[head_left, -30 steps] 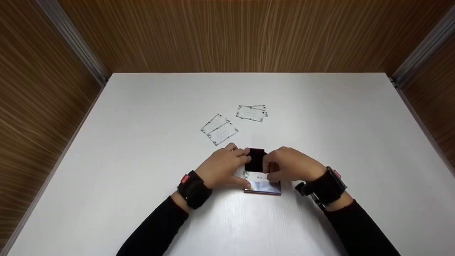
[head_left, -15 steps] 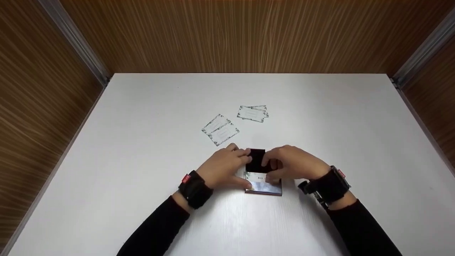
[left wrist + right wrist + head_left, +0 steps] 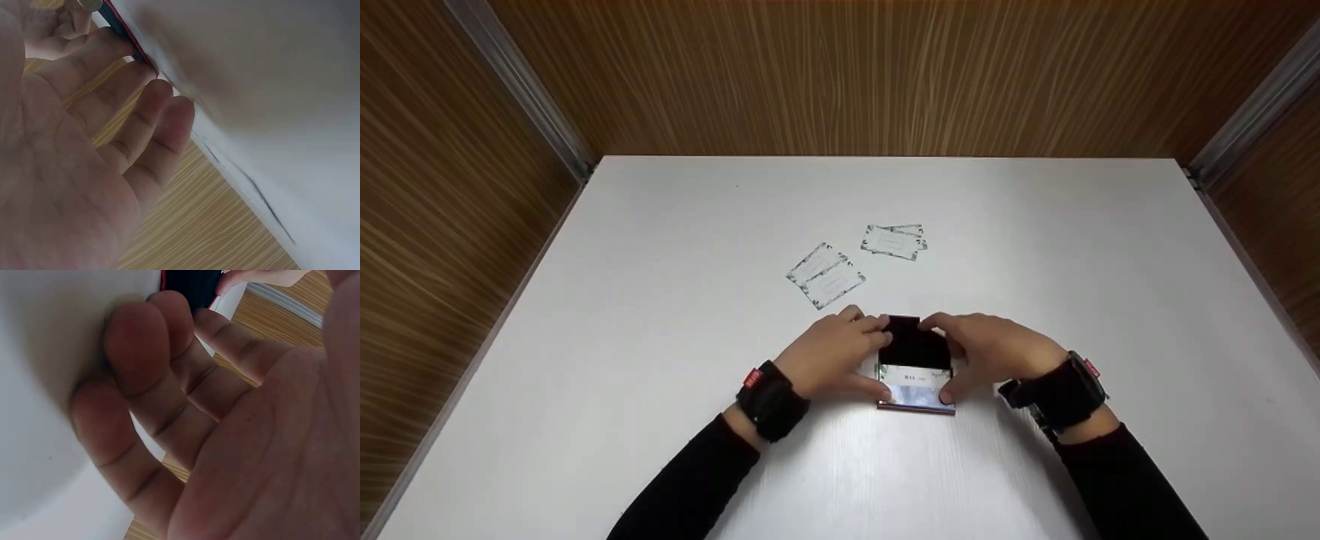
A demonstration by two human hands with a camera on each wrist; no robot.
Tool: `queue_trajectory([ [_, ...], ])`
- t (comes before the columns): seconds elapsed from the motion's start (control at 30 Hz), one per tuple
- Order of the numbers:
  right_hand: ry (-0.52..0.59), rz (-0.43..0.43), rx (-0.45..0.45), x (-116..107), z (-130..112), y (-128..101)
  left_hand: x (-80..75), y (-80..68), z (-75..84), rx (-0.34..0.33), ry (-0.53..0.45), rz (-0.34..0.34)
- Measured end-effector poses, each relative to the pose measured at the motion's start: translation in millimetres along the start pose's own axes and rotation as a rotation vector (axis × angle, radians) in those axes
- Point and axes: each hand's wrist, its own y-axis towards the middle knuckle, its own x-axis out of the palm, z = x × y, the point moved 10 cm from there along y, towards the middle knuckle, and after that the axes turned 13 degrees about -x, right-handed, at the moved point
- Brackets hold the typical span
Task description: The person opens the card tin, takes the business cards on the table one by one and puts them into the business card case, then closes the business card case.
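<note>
A flat card case with a dark upper part lies on the white table in front of me. A printed white card shows across its lower half, above a shiny bluish strip. My left hand holds the case's left side, fingers at the upper edge and thumb at the lower corner. On the right side, my right hand holds it likewise, index finger at the top and thumb near the bottom corner. The case's red-edged side shows by the fingers in the left wrist view.
Beyond the case, two overlapping leaf-bordered cards lie to the left. Another overlapping pile of cards sits farther back. Wood-grain panels enclose the white table at the back and sides.
My right hand has drawn back to the right from the middle of the case, its fingers spreading to the right edge. More of the card now shows. The left hand has stayed put.
</note>
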Motion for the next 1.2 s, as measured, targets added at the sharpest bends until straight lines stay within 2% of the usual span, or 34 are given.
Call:
queue_trajectory([
  [0.1,-0.001,-0.001,0.001,1,1,0,-7.6,-2.0,-3.3,0.01,-0.033,0.002],
  [0.17,-0.001,0.0,-0.001,1,0,0,-14.9,-3.3,-11.8,-0.015,-0.07,0.018],
  [0.27,0.007,0.001,0.007,2,-1,0,-22.4,-4.8,-33.8,-0.111,-0.088,0.034],
  [0.37,0.021,0.001,0.018,2,-1,0,-22.4,-7.2,-56.1,-0.227,-0.055,0.043],
  [0.43,0.029,-0.002,0.03,2,-1,1,-20.1,-9.0,-64.4,-0.265,-0.032,0.043],
  [0.83,0.023,-0.011,0.045,4,-2,5,-24.1,-9.1,-71.0,-0.261,-0.02,0.136],
  [1.07,0.016,0.001,0.005,2,-5,5,-23.4,-7.6,-76.9,-0.281,-0.047,0.141],
  [1.2,0.012,-0.004,-0.003,2,-5,5,-25.1,-7.1,-77.8,-0.279,-0.097,0.145],
])
